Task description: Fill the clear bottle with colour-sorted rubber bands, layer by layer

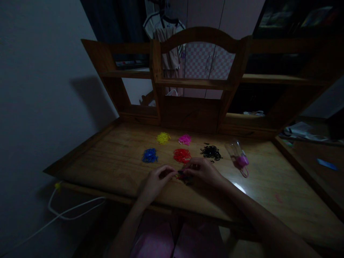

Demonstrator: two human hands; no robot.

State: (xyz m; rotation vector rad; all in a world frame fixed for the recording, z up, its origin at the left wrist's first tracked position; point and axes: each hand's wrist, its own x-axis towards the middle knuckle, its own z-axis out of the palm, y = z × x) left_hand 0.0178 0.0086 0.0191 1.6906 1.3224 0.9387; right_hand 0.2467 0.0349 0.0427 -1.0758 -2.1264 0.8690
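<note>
Bare forearms (256, 215) are being stretched over the wooden desk (107, 157), left hand (157, 181) and right hand (204, 172) being curled, fingertips nearly pinched; what is being gripped cannot be told. Between them, a small loose pile (189, 180), yellow, reddish and dark, is being partly hidden.

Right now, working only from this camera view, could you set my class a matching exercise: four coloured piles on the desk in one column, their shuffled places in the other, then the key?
1. Yellow pile
2. Pink pile
3. Red pile
4. Black pile

A. Front row, nearest the clear container
B. Back row, right
C. Front row, between the blue pile and the black one
D. Back row, left

Pairs: 1-D, 2-B, 3-C, 4-A
</note>
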